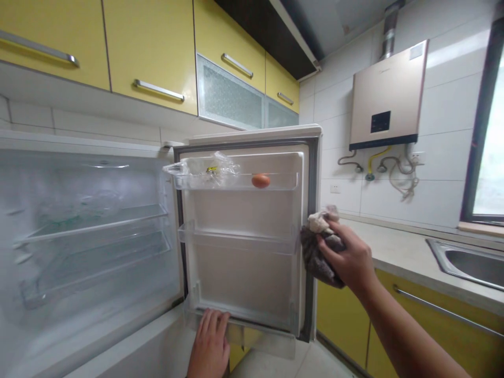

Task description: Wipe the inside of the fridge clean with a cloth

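Observation:
A crumpled dark grey and whitish cloth (321, 252) is gripped in my right hand (350, 257), up against the outer edge of the open fridge door (244, 220). The dark door seal (313, 210) runs just left of the cloth. My left hand (210, 341) has its fingers hooked over the rim of the clear bottom door shelf (268, 341); its thumb side is partly hidden. On the top door shelf (283, 181) lie a brown egg (260, 180) and a crumpled clear plastic bag (214, 168). The middle door shelf (240, 241) holds nothing visible.
To the left, the fridge interior (90, 283) has glass shelves and some clear plastic on the upper one. A counter (389, 241) with a metal sink (472, 262) stands at right. Yellow cabinets (149, 47) hang above, and a water heater (388, 94) is on the wall.

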Tool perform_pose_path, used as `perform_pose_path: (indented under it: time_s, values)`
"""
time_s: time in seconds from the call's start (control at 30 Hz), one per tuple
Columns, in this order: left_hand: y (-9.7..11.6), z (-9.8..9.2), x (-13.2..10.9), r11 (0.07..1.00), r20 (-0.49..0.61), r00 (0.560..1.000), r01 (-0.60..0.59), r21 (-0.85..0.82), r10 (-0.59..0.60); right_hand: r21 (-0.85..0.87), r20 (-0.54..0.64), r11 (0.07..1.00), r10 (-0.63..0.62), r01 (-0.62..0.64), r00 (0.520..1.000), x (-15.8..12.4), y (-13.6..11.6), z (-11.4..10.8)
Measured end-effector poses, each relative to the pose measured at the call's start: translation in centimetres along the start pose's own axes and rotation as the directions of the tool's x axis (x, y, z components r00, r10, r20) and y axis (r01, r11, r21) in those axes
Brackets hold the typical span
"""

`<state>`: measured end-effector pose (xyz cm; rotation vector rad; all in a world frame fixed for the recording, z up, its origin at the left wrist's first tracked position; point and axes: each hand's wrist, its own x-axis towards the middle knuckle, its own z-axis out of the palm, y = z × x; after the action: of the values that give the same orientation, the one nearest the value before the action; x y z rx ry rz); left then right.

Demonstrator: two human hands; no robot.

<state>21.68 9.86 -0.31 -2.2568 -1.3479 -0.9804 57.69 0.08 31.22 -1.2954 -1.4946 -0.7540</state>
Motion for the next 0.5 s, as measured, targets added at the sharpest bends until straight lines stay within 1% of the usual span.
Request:
perform_pose_path:
  time_s: [0.03, 0.07, 0.1, 0.13, 0.17, 0.2, 0.23, 0.27, 0.3, 0.37, 0.4, 0.43, 0.47, 0.5]
  values:
    - [-0.1, 0.0, -0.2, 1.000, 0.008, 1.000, 0.005, 0.003, -0.005, 0.021, -0.036, 0.998, -0.066, 0.067, 0.997, 1.4, -1.2, -0.5]
    - [-0.2, -0.1, -0.3, 1.000, 0.024, 1.000, 0.013, 0.000, -0.013, 0.023, 0.001, 0.989, -0.144, 0.144, 0.990, 3.0, -2.7, -0.9]
    - [-0.3, -0.3, -0.4, 1.000, 0.047, 0.999, 0.026, -0.011, -0.025, 0.019, 0.122, 0.975, -0.221, 0.221, 0.968, 4.5, -4.4, -1.2]
    - [-0.4, -0.6, -0.6, 0.999, 0.077, 0.996, 0.041, -0.031, -0.039, -0.002, 0.255, 0.956, -0.285, 0.295, 0.924, 6.1, -6.2, -1.2]
    - [-0.5, -0.9, -0.7, 0.996, 0.109, 0.992, 0.062, -0.058, -0.056, -0.055, 0.375, 0.942, -0.287, 0.330, 0.881, 7.6, -8.0, -1.1]
    - [-0.6, -1.1, -0.8, 0.992, 0.142, 0.987, 0.087, -0.089, -0.074, -0.100, 0.477, 0.931, -0.264, 0.350, 0.838, 8.9, -9.6, -0.7]
    - [-0.7, -1.3, -0.8, 0.987, 0.175, 0.980, 0.112, -0.118, -0.090, -0.123, 0.574, 0.921, -0.237, 0.369, 0.784, 10.1, -11.1, 0.0]
    - [-0.8, -1.5, -0.9, 0.981, 0.202, 0.974, 0.134, -0.142, -0.104, -0.122, 0.666, 0.917, -0.209, 0.381, 0.716, 11.2, -12.3, 0.9]
    - [-0.8, -1.6, -1.0, 0.975, 0.224, 0.968, 0.153, -0.159, -0.115, -0.095, 0.751, 0.917, -0.189, 0.387, 0.632, 12.1, -13.2, 1.9]
    - [-0.9, -1.7, -1.1, 0.966, 0.244, 0.960, 0.185, -0.183, -0.137, 0.024, 0.875, 0.930, -0.196, 0.366, 0.442, 13.5, -14.4, 4.3]
    - [-0.9, -1.7, -1.1, 0.961, 0.245, 0.959, 0.194, -0.196, -0.143, 0.097, 0.910, 0.938, -0.220, 0.334, 0.352, 14.0, -14.7, 5.5]
    - [-0.8, -1.8, -1.2, 0.957, 0.236, 0.961, 0.198, -0.212, -0.147, 0.170, 0.926, 0.943, -0.252, 0.287, 0.280, 14.4, -15.0, 6.7]
    - [-0.8, -1.8, -1.2, 0.953, 0.223, 0.964, 0.197, -0.231, -0.145, 0.235, 0.929, 0.943, -0.289, 0.236, 0.232, 14.7, -15.4, 7.9]
    - [-0.8, -1.9, -1.2, 0.950, 0.207, 0.968, 0.190, -0.249, -0.139, 0.286, 0.923, 0.939, -0.323, 0.189, 0.207, 14.8, -15.8, 9.1]
